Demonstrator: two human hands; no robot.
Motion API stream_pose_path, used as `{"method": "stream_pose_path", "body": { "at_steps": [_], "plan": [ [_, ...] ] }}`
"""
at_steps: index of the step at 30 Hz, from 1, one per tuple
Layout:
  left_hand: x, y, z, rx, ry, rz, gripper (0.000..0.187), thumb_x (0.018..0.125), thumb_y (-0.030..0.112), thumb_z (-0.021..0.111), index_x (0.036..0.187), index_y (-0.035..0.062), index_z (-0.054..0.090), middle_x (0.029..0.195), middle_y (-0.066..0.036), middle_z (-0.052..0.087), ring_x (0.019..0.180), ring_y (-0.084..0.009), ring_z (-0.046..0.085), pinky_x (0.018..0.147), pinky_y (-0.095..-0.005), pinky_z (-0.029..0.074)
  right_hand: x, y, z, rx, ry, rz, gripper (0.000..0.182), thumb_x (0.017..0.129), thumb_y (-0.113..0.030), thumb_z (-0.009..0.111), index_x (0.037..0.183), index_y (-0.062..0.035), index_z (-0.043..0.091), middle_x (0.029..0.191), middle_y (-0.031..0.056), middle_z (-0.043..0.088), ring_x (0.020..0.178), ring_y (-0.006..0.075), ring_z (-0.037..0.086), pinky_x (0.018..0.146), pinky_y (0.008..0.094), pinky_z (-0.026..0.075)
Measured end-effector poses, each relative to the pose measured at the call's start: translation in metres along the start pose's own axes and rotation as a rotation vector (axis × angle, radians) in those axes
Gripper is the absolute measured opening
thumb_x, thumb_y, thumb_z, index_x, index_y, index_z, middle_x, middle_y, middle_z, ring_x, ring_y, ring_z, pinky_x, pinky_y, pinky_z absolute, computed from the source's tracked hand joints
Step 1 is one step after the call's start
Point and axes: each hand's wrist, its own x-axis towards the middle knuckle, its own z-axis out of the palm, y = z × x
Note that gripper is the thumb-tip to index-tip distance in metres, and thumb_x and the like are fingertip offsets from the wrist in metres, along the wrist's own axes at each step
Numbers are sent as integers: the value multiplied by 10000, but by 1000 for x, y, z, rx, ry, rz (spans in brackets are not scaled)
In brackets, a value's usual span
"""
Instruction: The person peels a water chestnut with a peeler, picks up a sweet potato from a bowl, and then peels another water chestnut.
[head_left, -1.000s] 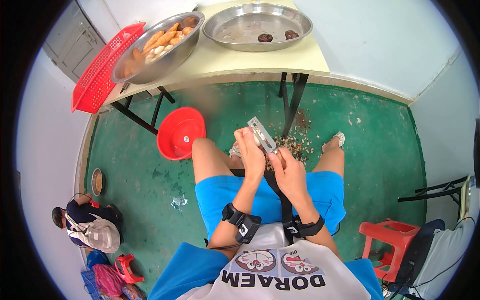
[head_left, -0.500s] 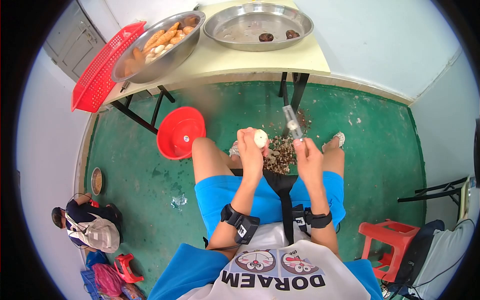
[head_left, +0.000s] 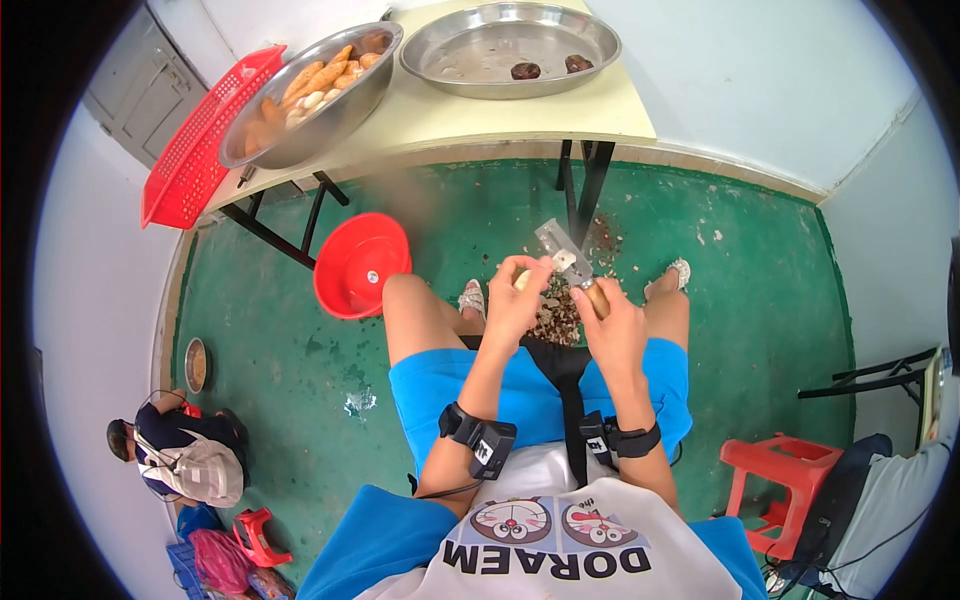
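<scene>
pale, half-peeled round root [head_left: 524, 280] sits pinched in the left hand [head_left: 517, 302]; the right hand [head_left: 612, 322] grips a flat steel-bladed peeler [head_left: 562, 250] against it. better short strokes away from the fingers, above the brown peel pile [head_left: 556, 318].

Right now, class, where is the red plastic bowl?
The red plastic bowl lies tilted on the green floor, beside the person's left knee, below the table.

Bright even daylight, soft shadows; strong fisheye bend, black vignette corners; blurred smudge near table edge.
</scene>
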Motion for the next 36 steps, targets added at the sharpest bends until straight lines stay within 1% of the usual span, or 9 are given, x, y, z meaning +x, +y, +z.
{"method": "stream_pose_path", "body": {
  "at_steps": [2, 4, 7, 11, 14, 17, 22, 29, 36],
  "plan": [
    [2, -5, 2, 171, -9, 92, 158, 812, 232, 549, 889, 105, 499, 695, -5, 512, 476, -31, 383, 338, -179, 249, -1, -2, -2, -46, 17, -68, 312, 758, -362, 601, 883, -78, 571, 680, 148, 600, 627, 348, 580, 532, 409, 446],
    [4, -7, 3, 188, 66, 172, 172, 747, 168, 646, 790, 29, 554, 645, 12, 522, 560, -33, 438, 467, -186, 340, -1, -1, -2, -71, 24, -63, 306, 758, -361, 601, 878, -81, 573, 679, 145, 601, 630, 348, 581, 528, 411, 446],
    [11, -14, -5, 117, 103, 167, 205, 763, 189, 635, 859, 15, 583, 663, 10, 537, 573, -31, 449, 509, -174, 354, 1, 2, 0, -79, 48, -13, 298, 756, -362, 602, 864, -85, 576, 676, 147, 600, 630, 348, 582, 522, 416, 447],
    [17, -16, -9, 146, 105, 125, 244, 775, 206, 621, 976, 77, 573, 654, 23, 488, 459, -14, 362, 347, -172, 266, 4, 8, 1, -47, 106, 69, 293, 767, -367, 590, 835, -82, 575, 651, 160, 592, 619, 359, 576, 511, 425, 439],
    [23, -16, -9, 94, 21, -53, 443, 813, 277, 559, 1173, 44, 446, 829, -12, 493, 544, -24, 385, 412, -184, 298, 5, 6, -3, -24, 100, 115, 293, 780, -362, 577, 833, -74, 574, 638, 164, 587, 625, 362, 576, 513, 424, 432],
    [27, -19, -17, -165, -112, -141, 424, 876, 325, 403, 1169, 19, 431, 887, -50, 504, 604, -80, 435, 452, -207, 334, 6, 9, -3, -18, 89, 154, 306, 781, -369, 575, 830, -67, 573, 636, 166, 584, 633, 358, 576, 518, 406, 430],
    [19, -4, -17, -591, -318, -282, 433, 919, 346, 270, 1159, 20, 421, 888, -127, 575, 578, -127, 477, 465, -215, 363, 7, 14, 2, 250, 29, 166, 292, 782, -308, 598, 827, -21, 569, 580, 122, 538, 517, 231, 520, 506, 328, 404],
    [3, 14, -20, -439, -269, -61, 500, 910, 460, 228, 1051, 44, 466, 750, -116, 578, 456, -107, 413, 394, -214, 310, 2, 3, 4, 468, -57, 107, 295, 792, -276, 603, 840, 12, 560, 568, 66, 500, 515, 98, 435, 480, 261, 370],
    [-7, 27, -15, -411, -280, -109, 322, 880, 327, 422, 1047, 58, 480, 690, -14, 479, 499, -60, 373, 401, -194, 275, -4, -10, 1, 594, -93, 73, 263, 802, -256, 600, 835, 2, 563, 565, 4, 466, 515, 50, 383, 452, 226, 328]
  ]
}}
